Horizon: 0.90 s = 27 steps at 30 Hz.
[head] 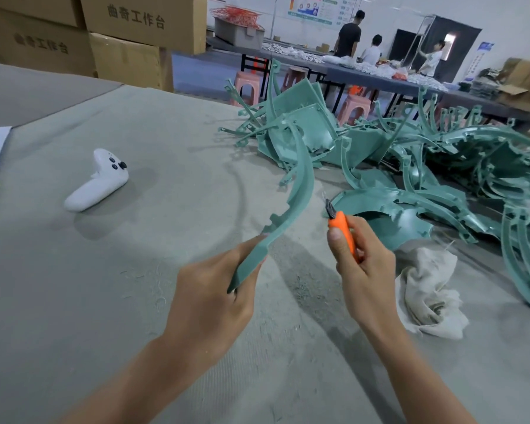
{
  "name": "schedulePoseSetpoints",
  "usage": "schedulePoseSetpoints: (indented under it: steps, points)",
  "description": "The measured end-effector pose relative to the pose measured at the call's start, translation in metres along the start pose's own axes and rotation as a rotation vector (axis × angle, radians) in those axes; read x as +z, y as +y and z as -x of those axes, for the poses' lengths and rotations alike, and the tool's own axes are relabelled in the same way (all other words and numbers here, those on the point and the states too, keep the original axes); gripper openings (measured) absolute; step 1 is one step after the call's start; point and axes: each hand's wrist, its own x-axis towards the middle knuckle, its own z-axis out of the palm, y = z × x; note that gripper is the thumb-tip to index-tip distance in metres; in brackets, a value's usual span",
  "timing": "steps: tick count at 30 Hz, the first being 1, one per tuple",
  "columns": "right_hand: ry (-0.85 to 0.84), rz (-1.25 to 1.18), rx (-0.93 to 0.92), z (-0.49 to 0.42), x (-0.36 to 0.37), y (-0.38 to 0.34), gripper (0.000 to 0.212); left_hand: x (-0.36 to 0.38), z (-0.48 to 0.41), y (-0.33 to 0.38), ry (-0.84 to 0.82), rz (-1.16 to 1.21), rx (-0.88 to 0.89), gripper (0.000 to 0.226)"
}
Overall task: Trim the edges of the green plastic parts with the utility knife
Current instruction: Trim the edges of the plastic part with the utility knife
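The left hand is gripping 1 curved green plastic part by its lower end, raised above the table. The right hand is clenching an orange utility knife just beside it. The part looks light, thin, somewhat springy.

- one knife
- one white controller
- one cloth
- four cardboard boxes
- three people
- a heap of green parts, too many to count

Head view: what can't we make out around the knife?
All head view.
Utility knife blade: tiny, blurred against green parts behind.
Knife handle: mostly covered by fingers of right hand.
Curved green part lower end: buried in left hand.
Green pile: cut off by right edge.
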Motion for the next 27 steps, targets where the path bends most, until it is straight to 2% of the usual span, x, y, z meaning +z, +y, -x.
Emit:
schedulePoseSetpoints:
  steps: [2,5,10,14,21,24,27]
  points:
    - [0.000,-0.053,-0.024,0.005,0.001,-0.004,0.023,0.002,0.000,-0.003,-0.029,-0.032,-0.027,0.008]
    - [-0.054,-0.099,-0.087,0.015,0.010,-0.019,0.029,0.002,-0.001,-0.005,-0.062,-0.074,-0.093,0.011]
    - [-0.179,-0.071,-0.205,0.029,0.019,-0.042,0.017,0.003,-0.005,-0.004,-0.050,-0.099,-0.105,0.015]
    - [-0.190,-0.056,-0.239,0.030,0.019,-0.046,0.010,0.002,-0.006,-0.002,-0.030,-0.113,-0.106,0.021]
    - [-0.141,-0.037,-0.165,0.026,0.017,-0.037,0.016,0.000,-0.005,0.002,-0.018,-0.054,-0.106,0.020]
    - [-0.127,-0.083,-0.115,0.023,0.015,-0.031,0.020,-0.002,-0.003,0.001,-0.026,-0.069,-0.062,0.008]
    - [-0.105,-0.081,-0.055,0.018,0.010,-0.025,0.023,-0.004,-0.003,-0.002,-0.058,-0.116,-0.010,0.038]
